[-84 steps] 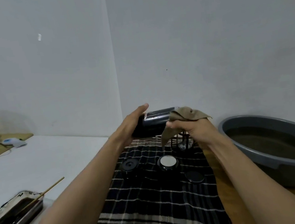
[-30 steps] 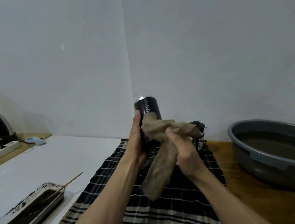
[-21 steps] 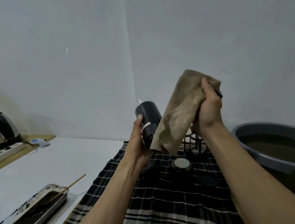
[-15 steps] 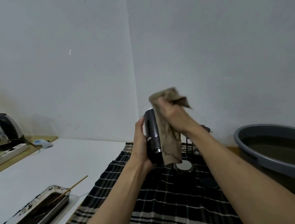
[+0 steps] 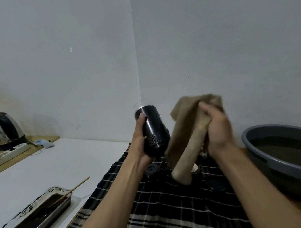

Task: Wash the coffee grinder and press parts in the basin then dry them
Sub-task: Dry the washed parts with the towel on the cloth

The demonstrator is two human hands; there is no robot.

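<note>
Grinder body (image 5: 153, 130) in left hand (image 5: 140, 143), cloth (image 5: 189, 139) in right (image 5: 216, 126)

Basin (image 5: 277, 164) blocks rightward; small parts (image 5: 152, 169) seemingly crowd checked cloth (image 5: 177, 214).

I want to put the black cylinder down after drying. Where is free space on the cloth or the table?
Free: the near checked cloth between the forearms, and the white table between the tray and the power strip. Crowded: the far cloth under the hands, where small black parts lie. The left hand grips the cylinder.
</note>
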